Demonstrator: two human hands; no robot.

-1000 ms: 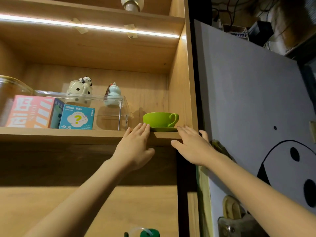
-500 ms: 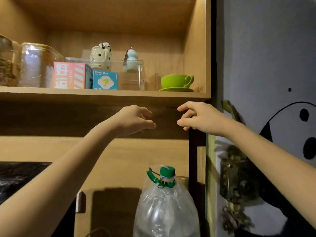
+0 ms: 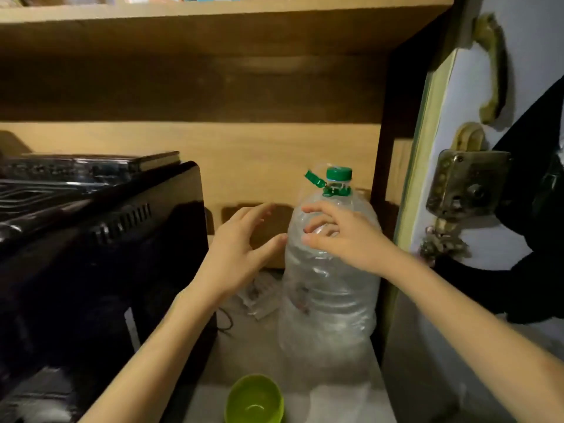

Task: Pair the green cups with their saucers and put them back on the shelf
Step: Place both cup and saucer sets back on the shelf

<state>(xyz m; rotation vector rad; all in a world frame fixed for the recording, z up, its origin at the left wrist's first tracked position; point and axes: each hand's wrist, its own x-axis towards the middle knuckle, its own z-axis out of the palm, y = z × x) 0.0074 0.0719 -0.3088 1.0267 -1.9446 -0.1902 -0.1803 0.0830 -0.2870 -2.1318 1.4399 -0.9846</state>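
Both hands [image 3: 235, 251] [image 3: 345, 236] dropped below the shelf edge [image 3: 213, 13], empty.

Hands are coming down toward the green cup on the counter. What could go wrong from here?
1. The big water bottle stands right behind the green cup, and the right hand is in front of its shoulder; a bump could tip it onto the cup.
2. The cup sits near the counter's front edge, so a clumsy reach by the left hand may knock it off.
3. No saucer shows beside it; it may get shelved unpaired.
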